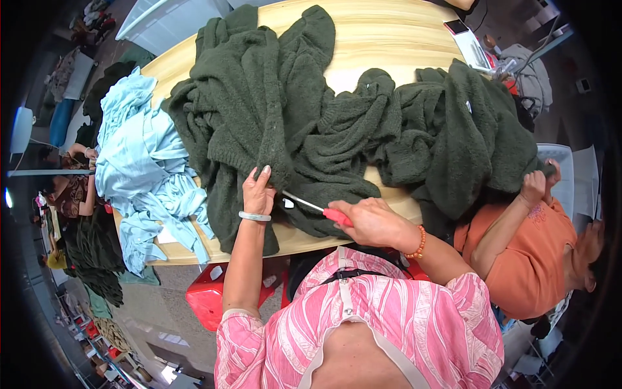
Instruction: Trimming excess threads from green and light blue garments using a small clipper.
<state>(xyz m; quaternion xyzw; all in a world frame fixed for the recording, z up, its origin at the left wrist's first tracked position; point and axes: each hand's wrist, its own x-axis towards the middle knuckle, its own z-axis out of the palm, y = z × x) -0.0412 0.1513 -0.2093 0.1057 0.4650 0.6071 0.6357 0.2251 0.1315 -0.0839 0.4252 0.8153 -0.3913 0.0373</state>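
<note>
My left hand [256, 192] is closed on the lower edge of a fuzzy dark green knit garment [243, 104], which is heaped on the table. In my right hand [377, 223] is a red-handled tool [337, 216] with a thin metal shaft, held by its handle. The shaft points left and its tip meets the knit just beside my left fingers; the exact shape of the tip is hidden. A small white label [287, 203] shows on the cloth below the shaft.
Light blue garments [146, 142] hang over the table's left end. More dark green knitwear [453, 129] lies to the right, where a co-worker in orange [531, 253] grips its edge. A red stool [207, 298] stands below the table, and a phone [456, 26] lies at its far right.
</note>
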